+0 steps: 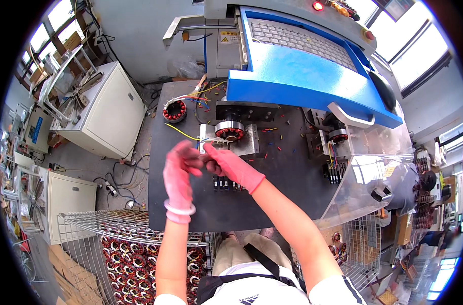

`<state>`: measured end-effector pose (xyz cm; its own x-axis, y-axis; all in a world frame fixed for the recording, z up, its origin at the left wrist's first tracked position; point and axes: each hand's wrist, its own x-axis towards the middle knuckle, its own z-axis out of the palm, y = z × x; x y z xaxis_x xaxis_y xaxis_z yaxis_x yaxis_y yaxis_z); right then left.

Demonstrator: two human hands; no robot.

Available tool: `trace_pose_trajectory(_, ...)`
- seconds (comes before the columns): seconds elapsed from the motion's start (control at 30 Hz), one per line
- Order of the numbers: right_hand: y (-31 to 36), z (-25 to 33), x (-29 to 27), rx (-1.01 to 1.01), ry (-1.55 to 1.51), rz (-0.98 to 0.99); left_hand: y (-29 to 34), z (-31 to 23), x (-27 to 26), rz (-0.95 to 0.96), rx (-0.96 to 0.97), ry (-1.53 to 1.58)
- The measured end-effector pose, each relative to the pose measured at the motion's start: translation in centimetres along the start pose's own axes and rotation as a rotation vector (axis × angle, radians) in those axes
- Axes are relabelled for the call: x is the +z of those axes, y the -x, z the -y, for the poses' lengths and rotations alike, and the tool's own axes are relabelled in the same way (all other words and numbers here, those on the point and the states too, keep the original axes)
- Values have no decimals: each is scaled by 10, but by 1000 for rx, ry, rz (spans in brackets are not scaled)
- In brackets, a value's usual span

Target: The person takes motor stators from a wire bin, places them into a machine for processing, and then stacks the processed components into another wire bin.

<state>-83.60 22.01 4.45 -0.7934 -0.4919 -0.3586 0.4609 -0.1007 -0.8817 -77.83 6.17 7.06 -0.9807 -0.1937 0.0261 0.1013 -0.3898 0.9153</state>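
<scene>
I see a yellow warning-triangle label (230, 37) on the grey cabinet (226, 61) at twelve o'clock, dark lettering (248, 298) on the white shirt (274, 296) at six.

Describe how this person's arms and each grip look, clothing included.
The left grip and right grip both wear pink gloves, the right one darker at the tips. A white band circles the left glove near its cuff. Forearms are bare below white short sleeves; the right sleeve has dark stripes.

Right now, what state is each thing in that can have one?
Left hand, gloved, partly curled
Right hand, gloved, partly curled
Centre stator, seated at fixture
Loose stator, lying on tabletop
Red indicator light, lit
Upper white cabinet door, closed
Left wire basket, holding many stators
</scene>
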Motion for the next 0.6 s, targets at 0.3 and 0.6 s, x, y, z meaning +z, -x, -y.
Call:
trace_pose_trajectory(0.3, 21, 10, -23, -94, 587, -129, 95, 47, 6, 257, 198, -1158)
trace_pose_trajectory(0.6, 13, -17, -29, -331, 1075, -168, 105, 96, -9, 295, 207, -1490)
